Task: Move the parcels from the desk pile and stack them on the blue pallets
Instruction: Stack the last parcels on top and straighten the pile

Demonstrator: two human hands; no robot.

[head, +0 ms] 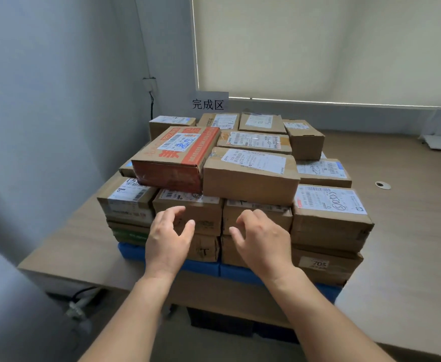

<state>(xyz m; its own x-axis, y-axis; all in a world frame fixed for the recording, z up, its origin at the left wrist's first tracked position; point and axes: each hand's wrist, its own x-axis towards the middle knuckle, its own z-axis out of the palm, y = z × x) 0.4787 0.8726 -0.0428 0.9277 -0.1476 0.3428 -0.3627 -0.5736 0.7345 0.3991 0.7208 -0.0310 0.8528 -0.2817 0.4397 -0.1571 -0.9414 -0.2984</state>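
Many parcels [250, 176]: brown cardboard boxes of different sizes, most with a white shipping label on top. They are stacked close together in several layers in the centre of the frame.
Red parcel [177, 158]: it lies on the top layer at the front left of the stack. It has orange-red print and a white label with blue handwriting. Its right side touches a plain brown box.
Front right parcel [330, 212]: a large label with barcodes and a circled handwritten word is on its top. The box [326, 267] under it has a small tag reading "705".
Blue pallets [203, 267]: they lie on the desk and carry the whole stack. Only their front edge shows, below the lowest boxes, a little under the centre of the frame.
Left hand [168, 239]: empty, with fingers spread and slightly bent, in front of the near side of the stack. I cannot tell whether it touches the cardboard.
Right hand [261, 239]: also empty, with fingers loosely bent, just beside the left one before the same side. Contact is not clear.
Desk [410, 231]: light brown wood that fills the right and lower middle of the frame. It has a round cable hole [383, 185] at the right.
Sign [209, 103]: white paper with three Chinese characters, standing behind the stack in the upper centre.
Blind [318, 48]: pale and pulled down, in the upper right.
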